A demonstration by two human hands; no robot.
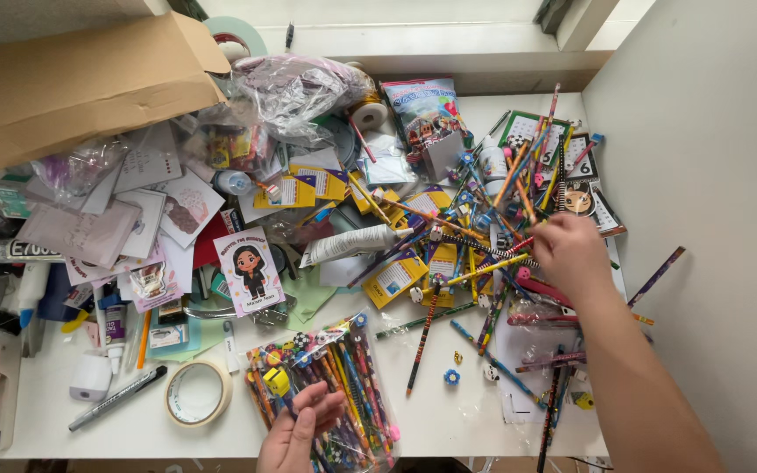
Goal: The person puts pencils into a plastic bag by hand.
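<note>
Cluttered white desk [449, 412]; clear pencil pack [343, 377], multicolour, under left hand [295, 434].

Head camera, steeply down over cluttered table [449, 420]

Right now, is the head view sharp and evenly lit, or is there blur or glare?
Head view: bright, even daylight with soft shadows; the right hand over the pencil pile is slightly motion-blurred; glare on the clear pencil bag; edges bow from the wide lens.
</note>
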